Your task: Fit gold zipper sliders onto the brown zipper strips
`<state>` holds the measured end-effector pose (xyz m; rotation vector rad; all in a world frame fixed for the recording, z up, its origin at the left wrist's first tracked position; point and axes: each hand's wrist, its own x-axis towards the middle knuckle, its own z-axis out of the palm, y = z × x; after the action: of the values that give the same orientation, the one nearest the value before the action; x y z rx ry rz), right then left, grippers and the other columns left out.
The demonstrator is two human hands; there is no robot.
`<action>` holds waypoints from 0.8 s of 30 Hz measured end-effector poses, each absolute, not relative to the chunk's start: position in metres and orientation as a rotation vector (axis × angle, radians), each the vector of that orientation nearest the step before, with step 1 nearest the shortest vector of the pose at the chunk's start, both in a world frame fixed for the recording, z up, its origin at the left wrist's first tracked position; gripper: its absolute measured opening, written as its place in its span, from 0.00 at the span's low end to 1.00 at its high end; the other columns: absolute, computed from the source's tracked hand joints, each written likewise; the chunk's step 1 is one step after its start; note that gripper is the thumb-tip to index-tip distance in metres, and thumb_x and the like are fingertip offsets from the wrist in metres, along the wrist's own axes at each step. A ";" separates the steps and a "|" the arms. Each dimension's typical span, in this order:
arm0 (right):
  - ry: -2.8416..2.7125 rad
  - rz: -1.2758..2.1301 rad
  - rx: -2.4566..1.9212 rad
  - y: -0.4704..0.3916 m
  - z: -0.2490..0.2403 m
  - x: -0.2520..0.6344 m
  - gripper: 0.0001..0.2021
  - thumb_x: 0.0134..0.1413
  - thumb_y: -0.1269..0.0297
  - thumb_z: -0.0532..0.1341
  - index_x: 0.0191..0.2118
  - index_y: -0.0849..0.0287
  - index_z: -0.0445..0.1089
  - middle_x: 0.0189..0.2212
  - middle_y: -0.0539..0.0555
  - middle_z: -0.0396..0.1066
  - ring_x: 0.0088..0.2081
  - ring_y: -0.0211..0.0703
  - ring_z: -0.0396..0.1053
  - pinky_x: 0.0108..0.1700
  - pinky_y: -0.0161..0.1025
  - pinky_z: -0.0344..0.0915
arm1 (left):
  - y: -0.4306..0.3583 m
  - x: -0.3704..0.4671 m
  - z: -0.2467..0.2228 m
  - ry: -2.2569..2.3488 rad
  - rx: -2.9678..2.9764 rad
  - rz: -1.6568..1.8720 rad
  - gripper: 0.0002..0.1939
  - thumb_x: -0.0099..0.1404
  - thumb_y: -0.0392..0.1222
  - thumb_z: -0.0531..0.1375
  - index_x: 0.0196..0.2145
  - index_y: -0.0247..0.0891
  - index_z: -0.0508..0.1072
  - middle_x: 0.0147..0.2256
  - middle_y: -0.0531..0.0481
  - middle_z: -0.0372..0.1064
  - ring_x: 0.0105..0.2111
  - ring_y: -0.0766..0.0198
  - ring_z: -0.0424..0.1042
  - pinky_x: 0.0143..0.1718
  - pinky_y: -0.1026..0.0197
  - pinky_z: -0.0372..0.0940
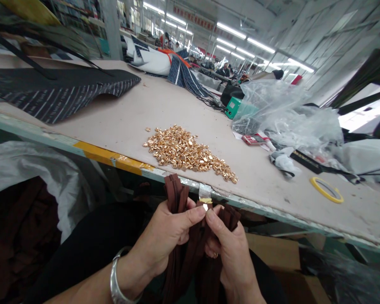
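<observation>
Brown zipper strips (177, 270) hang in a bundle from both hands, just in front of the table's edge. My left hand (164, 236) is closed round part of the bundle, its thumb pressed near a small shiny piece (205, 207). Close beside it, my right hand (226, 240) grips more of the strips, its thumb tip almost touching the left one. Whether the shiny piece is a metal part cannot be made out. Beyond the hands, a pile of small gold metal pieces (186, 150) lies on the table (114, 122).
Striped dark fabric (66, 99) lies at the left. Plastic bags (291, 114), a green box (233, 107), a red device (252, 139) and a yellow tape roll (327, 190) are at the right. A white sack (50, 164) with brown strips stands lower left; cardboard (272, 252) is under the table.
</observation>
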<state>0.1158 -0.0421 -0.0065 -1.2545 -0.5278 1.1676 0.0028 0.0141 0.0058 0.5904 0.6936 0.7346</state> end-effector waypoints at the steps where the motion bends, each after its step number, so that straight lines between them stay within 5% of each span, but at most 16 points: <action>1: -0.520 1.159 -1.272 -0.042 -0.006 0.115 0.19 0.45 0.52 0.71 0.24 0.59 0.63 0.11 0.39 0.53 0.12 0.25 0.45 0.13 0.24 0.49 | 0.015 0.002 0.006 0.709 0.590 0.732 0.13 0.53 0.40 0.69 0.24 0.35 0.67 0.16 0.61 0.59 0.14 0.78 0.55 0.15 0.74 0.51; 6: -0.497 1.152 -1.281 -0.042 -0.002 0.115 0.20 0.42 0.53 0.72 0.24 0.60 0.63 0.13 0.40 0.55 0.13 0.24 0.46 0.13 0.23 0.49 | 0.017 0.001 0.006 0.739 0.624 0.702 0.14 0.51 0.42 0.69 0.24 0.36 0.67 0.13 0.62 0.54 0.13 0.78 0.49 0.14 0.73 0.45; 24: -0.444 1.213 -1.218 -0.047 -0.001 0.114 0.18 0.43 0.56 0.72 0.24 0.60 0.62 0.15 0.41 0.57 0.13 0.23 0.46 0.13 0.23 0.48 | 0.015 -0.003 0.001 0.685 0.612 0.697 0.12 0.51 0.39 0.68 0.22 0.35 0.67 0.15 0.61 0.56 0.14 0.78 0.50 0.15 0.72 0.45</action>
<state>0.1138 -0.0468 -0.0008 -1.2177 -0.4437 1.2128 -0.0026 0.0153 0.0006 0.6119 0.6851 0.6973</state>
